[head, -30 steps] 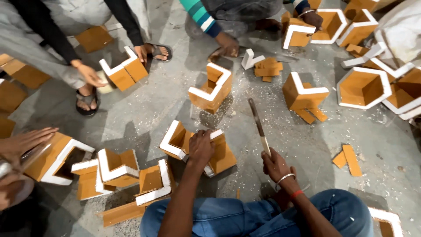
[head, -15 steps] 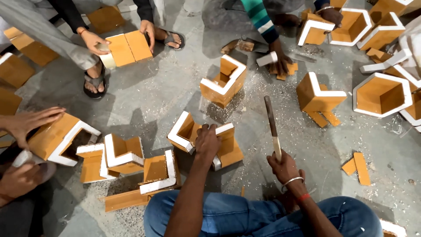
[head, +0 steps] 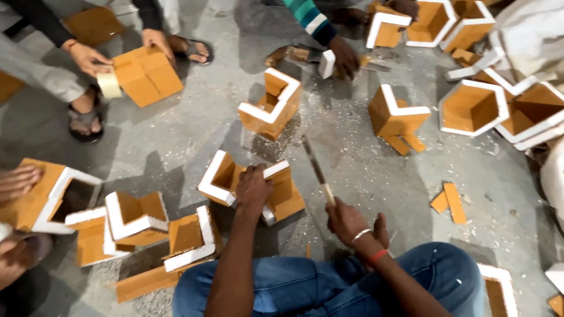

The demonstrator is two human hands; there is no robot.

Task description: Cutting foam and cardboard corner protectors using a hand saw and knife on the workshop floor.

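**On the floor, one hand on the frame, one on the file**

Between my knees and the middle of the concrete floor (head: 176,147) lies an orange frame (head: 282,196) with white edges, open on top. My left hand (head: 252,189) presses down on its near white rim, fingers curled over the edge and clenched on it. My right hand (head: 348,220) is closed around the pale handle of a long file (head: 314,167), which slants up and away from me, its dark blade in the air to the right of the frame and not touching it. A bangle and a red thread sit on that wrist.

White shavings are strewn over the floor around the frame and beyond it. Just past the frame stands another frame (head: 271,104), tilted on its corner. To its right, a third (head: 396,114) rests on two loose orange strips. More strips (head: 449,202) lie near my right knee. Left of my left arm, several small frames (head: 135,220) are crowded together, touching.

At the far left corner, another person's hands (head: 88,58) hold a closed orange box (head: 147,75) and a tape roll (head: 109,85). Across from me, a hand below a striped sleeve (head: 343,56) grips a white-edged piece. Hexagonal frames (head: 473,108) are heaped at the far right.
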